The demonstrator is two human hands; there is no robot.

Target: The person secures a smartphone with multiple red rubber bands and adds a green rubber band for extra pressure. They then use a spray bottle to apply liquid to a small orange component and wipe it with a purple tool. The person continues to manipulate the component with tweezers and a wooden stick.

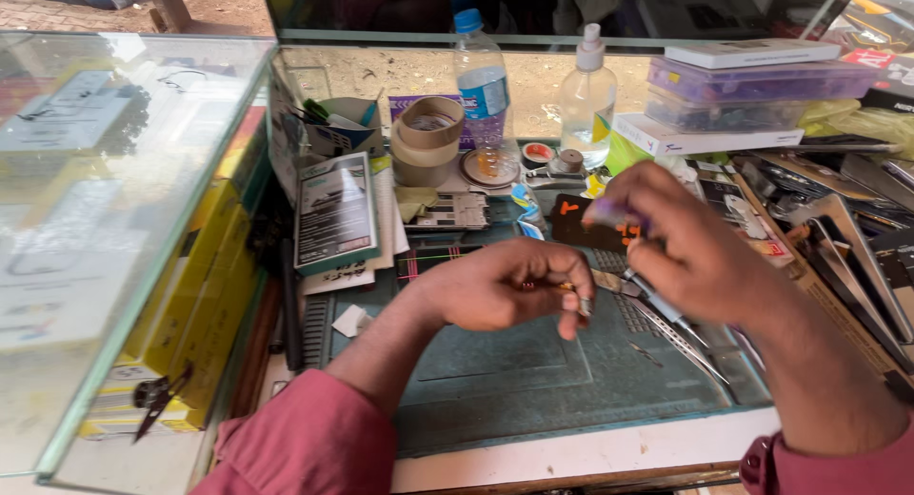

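At frame centre, above the desk's green mat (514, 381), the left hand (500, 286) pinched a small metal part (583, 306) while the right hand (685, 243) gripped a purple-handled tool (614, 212); blurred motion suggested slippage, risking the part dropping among clutter.

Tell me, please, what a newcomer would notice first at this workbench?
Probably the two hands at the centre: the left hand pinches a small metal part while the right hand grips a thin tool over the green mat. Behind stand tape rolls and a water bottle.
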